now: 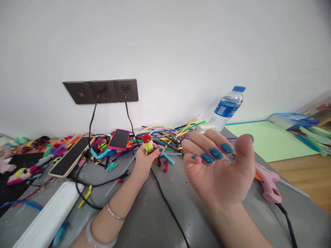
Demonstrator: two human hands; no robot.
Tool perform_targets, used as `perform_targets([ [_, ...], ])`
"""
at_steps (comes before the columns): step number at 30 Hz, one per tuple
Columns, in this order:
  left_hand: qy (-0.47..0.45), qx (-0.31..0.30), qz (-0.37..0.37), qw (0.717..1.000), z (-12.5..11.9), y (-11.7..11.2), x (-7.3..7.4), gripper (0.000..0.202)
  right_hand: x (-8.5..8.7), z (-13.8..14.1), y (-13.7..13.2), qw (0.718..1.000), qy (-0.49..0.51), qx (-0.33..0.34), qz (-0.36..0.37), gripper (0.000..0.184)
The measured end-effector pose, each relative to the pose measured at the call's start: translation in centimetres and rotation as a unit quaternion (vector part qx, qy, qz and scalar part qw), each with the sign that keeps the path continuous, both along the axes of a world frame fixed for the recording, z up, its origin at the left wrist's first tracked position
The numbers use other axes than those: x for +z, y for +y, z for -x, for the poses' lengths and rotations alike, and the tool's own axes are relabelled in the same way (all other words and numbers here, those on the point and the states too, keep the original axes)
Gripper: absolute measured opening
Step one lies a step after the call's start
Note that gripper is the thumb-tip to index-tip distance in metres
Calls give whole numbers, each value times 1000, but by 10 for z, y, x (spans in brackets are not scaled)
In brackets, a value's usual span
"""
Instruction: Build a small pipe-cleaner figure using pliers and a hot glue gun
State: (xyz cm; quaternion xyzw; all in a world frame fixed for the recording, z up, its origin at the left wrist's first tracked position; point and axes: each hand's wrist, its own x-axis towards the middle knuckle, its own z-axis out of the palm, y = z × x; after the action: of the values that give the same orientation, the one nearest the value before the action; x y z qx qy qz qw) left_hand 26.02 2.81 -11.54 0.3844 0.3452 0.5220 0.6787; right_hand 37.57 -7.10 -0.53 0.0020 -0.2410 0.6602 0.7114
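Observation:
My left hand is stretched out over the grey table, its fingers closed round a small craft figure with a red top and a yellow-green body. My right hand is raised nearer the camera, palm up, fingers loosely curled and apart, holding nothing. A heap of coloured pipe cleaners lies just beyond both hands. A pink glue gun rests on the table right of my right hand.
Two phones charge from dark wall sockets, their black cables crossing the table. A water bottle leans at the wall. Green sheet at right, white box at front left, colourful craft bits at left.

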Motion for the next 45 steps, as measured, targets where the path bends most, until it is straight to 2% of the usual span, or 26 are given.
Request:
perform_targets([
  [10, 19, -10, -17, 1000, -1, -2, -1, 31, 4, -3, -2, 997, -58, -46, 0, 46],
  [16, 21, -37, -29, 999, -3, -5, -2, 32, -3, 2, 8, 990, -80, -97, 68, 41],
  [20, 39, -35, -37, 998, -3, -4, -4, 35, -13, 5, 22, 970, -130, -143, 150, 18],
  [23, 52, -29, -41, 997, 0, -1, -6, 35, -17, 1, 19, 950, -214, -161, 162, 29],
  [26, 68, -27, -42, 996, 2, 2, -8, 35, -25, -9, 6, 932, -263, -192, 163, 24],
  [31, 107, -70, -78, 989, 3, 2, -10, 30, -54, -41, -22, 886, -286, -277, 239, 30],
  [36, 146, -162, -118, 969, 3, -4, -7, 24, -82, -79, -59, 825, -322, -348, 307, 35],
  [40, 175, -208, -150, 951, 4, -8, -3, 19, -92, -103, -91, 772, -366, -391, 342, 40],
  [45, 180, -218, -174, 943, 4, -10, -1, 15, -100, -135, -120, 696, -416, -466, 353, 41],
])
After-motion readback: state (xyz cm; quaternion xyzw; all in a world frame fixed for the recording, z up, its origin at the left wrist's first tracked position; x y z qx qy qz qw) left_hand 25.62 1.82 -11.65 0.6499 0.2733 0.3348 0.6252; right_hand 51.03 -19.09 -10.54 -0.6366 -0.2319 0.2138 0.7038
